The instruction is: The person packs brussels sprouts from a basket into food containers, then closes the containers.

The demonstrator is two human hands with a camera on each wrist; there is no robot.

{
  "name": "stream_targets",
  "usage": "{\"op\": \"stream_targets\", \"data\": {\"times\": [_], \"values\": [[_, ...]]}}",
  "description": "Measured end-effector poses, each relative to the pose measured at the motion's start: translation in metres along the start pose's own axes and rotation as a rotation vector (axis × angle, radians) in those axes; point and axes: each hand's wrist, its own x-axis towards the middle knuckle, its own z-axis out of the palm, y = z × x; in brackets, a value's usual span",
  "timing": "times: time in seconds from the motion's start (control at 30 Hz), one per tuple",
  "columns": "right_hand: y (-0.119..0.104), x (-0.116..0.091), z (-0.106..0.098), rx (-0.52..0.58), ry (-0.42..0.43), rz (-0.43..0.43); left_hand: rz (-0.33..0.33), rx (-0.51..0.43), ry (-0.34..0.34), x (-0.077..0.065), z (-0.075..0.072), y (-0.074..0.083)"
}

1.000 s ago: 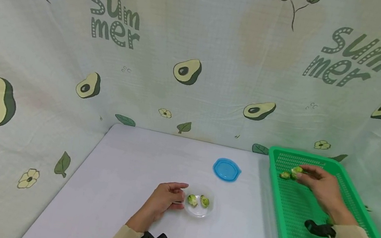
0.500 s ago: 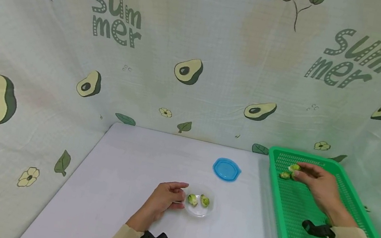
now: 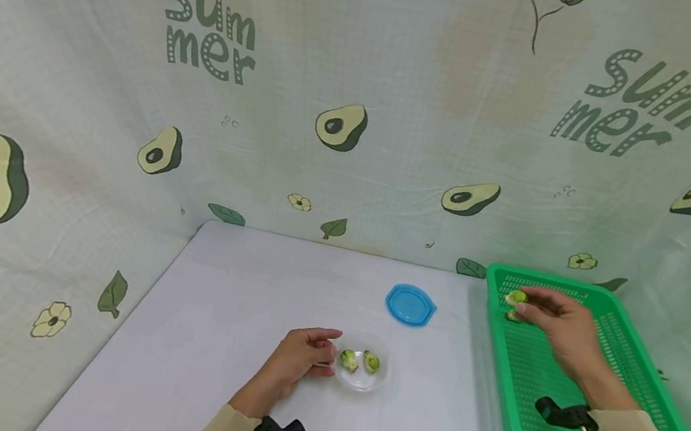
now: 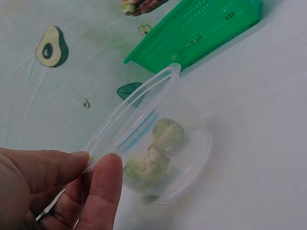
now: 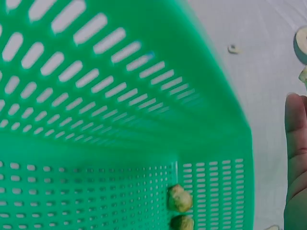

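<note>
My left hand (image 3: 295,360) pinches the rim of a small clear plastic bowl (image 4: 175,72) between thumb and finger. Two Brussels sprouts (image 3: 350,360) lie inside it, seen through its wall in the left wrist view. Over the far left corner of the green basket (image 3: 538,370), my right hand (image 3: 570,338) holds another Brussels sprout (image 3: 516,298) in its fingertips. Below, two sprouts (image 5: 180,199) sit against the basket's end wall in the right wrist view. Only the edge of the right hand (image 5: 296,153) shows there.
A blue lid (image 3: 410,306) lies flat on the white table (image 3: 253,284), behind the bowl and left of the basket. The basket has raised slotted walls. A printed cloth (image 3: 409,67) hangs behind the table.
My right hand has moved left and slightly up with the sprout, towards the basket's left edge. The left hand and the bowl have stayed in place.
</note>
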Motion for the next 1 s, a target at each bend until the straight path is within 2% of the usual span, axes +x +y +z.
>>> {"op": "stream_targets", "data": {"times": [0.27, 0.5, 0.7, 1.0], "values": [[-0.007, -0.001, 0.014, 0.018, -0.013, -0.019, 0.023, -0.004, -0.015, -0.001, 0.001, 0.001], [-0.009, -0.004, 0.027, 0.050, -0.024, -0.053, 0.017, -0.001, -0.011, -0.001, 0.002, 0.000], [-0.011, -0.006, 0.038, 0.053, -0.029, -0.041, 0.015, -0.005, -0.010, -0.002, 0.002, -0.001], [-0.017, -0.009, 0.053, 0.054, -0.082, -0.070, 0.019, -0.001, 0.000, -0.002, 0.001, -0.001]]}}
